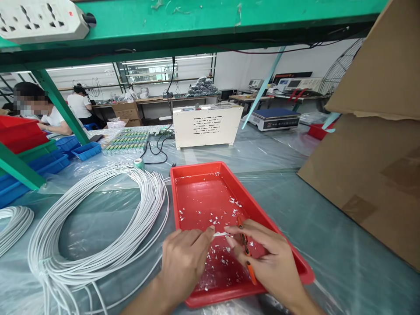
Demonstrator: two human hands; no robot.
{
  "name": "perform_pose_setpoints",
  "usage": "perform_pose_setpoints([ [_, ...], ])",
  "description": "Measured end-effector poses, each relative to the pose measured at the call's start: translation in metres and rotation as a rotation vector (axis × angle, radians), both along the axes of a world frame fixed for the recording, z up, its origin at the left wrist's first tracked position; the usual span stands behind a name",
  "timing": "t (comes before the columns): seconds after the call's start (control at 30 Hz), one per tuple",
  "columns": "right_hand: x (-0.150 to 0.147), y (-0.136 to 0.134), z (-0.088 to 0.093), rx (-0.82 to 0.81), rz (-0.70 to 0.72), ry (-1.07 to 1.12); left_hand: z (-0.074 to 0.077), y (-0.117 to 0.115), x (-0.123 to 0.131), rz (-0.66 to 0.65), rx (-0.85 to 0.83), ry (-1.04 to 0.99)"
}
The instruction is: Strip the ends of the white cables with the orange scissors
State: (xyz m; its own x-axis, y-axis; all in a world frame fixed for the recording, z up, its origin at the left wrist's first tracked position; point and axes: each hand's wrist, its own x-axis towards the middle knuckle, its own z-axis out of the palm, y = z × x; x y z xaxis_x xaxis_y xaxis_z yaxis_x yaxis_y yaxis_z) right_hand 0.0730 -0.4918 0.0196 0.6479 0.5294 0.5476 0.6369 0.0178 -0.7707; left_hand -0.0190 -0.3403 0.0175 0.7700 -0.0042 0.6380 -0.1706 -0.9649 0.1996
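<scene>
Over the red tray (197,192), my left hand (185,262) is closed on a white cable, with a short white end (221,234) sticking out past its thumb and forefinger. My right hand (274,258) has orange-handled pliers (251,272) tucked in it. Its thumb and forefinger are close around the tip of that white end; whether they touch it I cannot tell. Small white scraps (215,221) lie scattered over the tray's floor. Left of the tray rests a large coil of white cable (147,205), and one strand runs from it toward my left hand.
A second cable coil (15,223) lies at the far left, near stacked bins (29,153). A cream metal box (206,127) and a scale (274,118) stand behind. Cardboard (370,183) rises at right, and a green beam (210,19) crosses overhead. Two people sit further back.
</scene>
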Motion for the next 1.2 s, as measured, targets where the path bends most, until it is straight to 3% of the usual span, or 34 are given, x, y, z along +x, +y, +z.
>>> perform_pose_setpoints([
  [0.27, 0.005, -0.007, -0.003, -0.232, 0.024, -0.291, 0.004, 0.006, 0.001, 0.036, 0.287, -0.001],
  [0.43, 0.004, -0.005, -0.001, -0.467, 0.064, -0.262, 0.005, 0.005, 0.002, 0.0, 0.364, 0.007],
  [0.57, 0.002, -0.005, 0.001, -0.547, 0.109, -0.131, 0.006, 0.004, 0.003, -0.072, 0.372, 0.048],
  [0.8, 0.003, -0.009, 0.005, -0.458, 0.243, 0.2, 0.007, 0.007, 0.003, -0.186, 0.352, 0.074],
  [1.07, 0.004, -0.007, 0.012, -0.315, 0.405, 0.619, -0.003, 0.014, 0.006, -0.273, 0.233, 0.037],
  [1.2, 0.005, -0.007, 0.01, -0.253, 0.417, 0.76, -0.003, 0.013, 0.008, -0.325, 0.12, 0.112],
])
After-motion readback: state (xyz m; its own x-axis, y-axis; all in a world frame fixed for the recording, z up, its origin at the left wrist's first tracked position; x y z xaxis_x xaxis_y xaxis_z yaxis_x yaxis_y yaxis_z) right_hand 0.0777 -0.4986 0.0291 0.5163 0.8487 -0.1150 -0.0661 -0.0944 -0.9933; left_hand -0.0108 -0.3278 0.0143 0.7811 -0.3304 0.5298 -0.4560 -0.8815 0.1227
